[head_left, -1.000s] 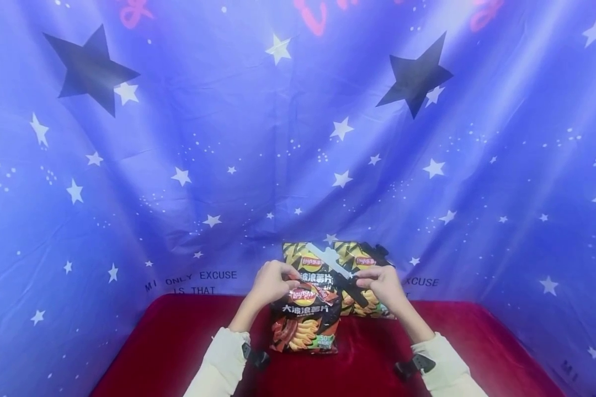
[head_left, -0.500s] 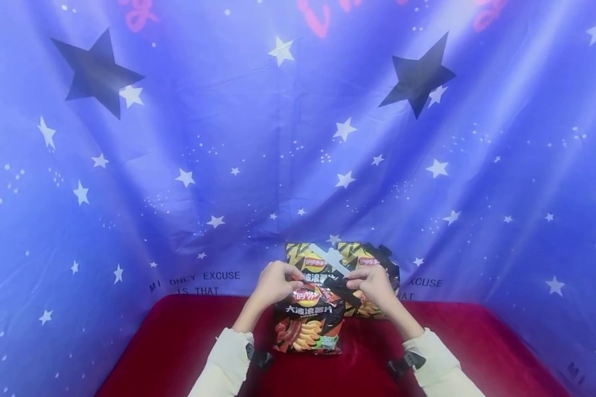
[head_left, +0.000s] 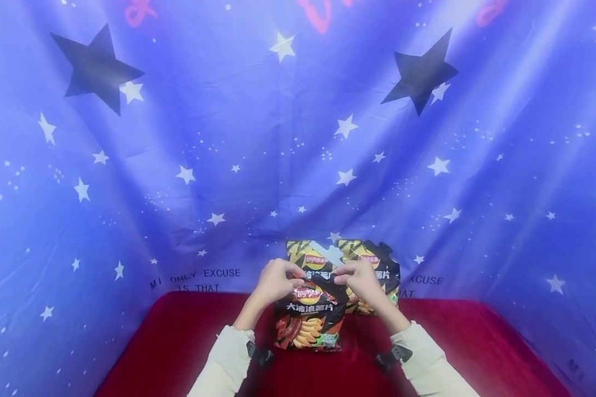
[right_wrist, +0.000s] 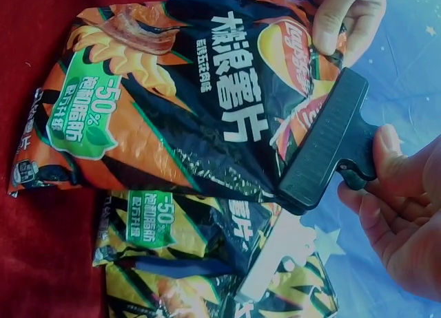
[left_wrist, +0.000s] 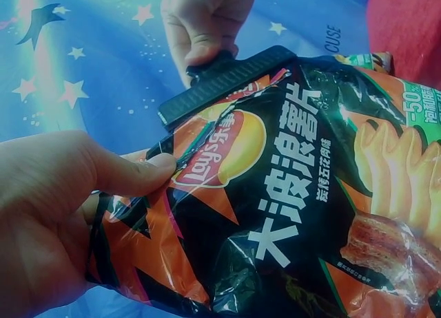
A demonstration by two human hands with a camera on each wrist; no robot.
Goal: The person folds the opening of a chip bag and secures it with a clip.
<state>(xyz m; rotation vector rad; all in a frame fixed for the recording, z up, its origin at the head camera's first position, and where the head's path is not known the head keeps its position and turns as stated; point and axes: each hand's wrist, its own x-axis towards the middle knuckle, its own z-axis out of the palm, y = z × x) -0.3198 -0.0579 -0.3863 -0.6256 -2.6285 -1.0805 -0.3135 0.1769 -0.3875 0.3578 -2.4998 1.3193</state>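
An orange-and-black bag of Lay's potato chips (head_left: 308, 325) is in front of me, its top edge folded over. My left hand (head_left: 275, 281) pinches its upper left part, thumb on the printed front in the left wrist view. My right hand (head_left: 362, 281) pinches the handles of a black bag clip (right_wrist: 327, 142) between thumb and fingers. The clip's long bar lies across the right part of the bag's top fold, as both wrist views show. Whether its jaws bite fully on the fold cannot be told.
Behind stand two yellow-and-black chip bags, a left one (head_left: 298, 252) and a right one (head_left: 392, 275). A white clip (right_wrist: 279, 256) sits across the left bag's top; a dark clip (head_left: 384, 249) is at the right bag's top corner. Red cloth (head_left: 189, 342) covers the table before a blue star curtain (head_left: 278, 138).
My right hand has moved left with the black clip, from over the right yellow bag to the orange bag's top fold. My left hand stays almost in place on the bag.
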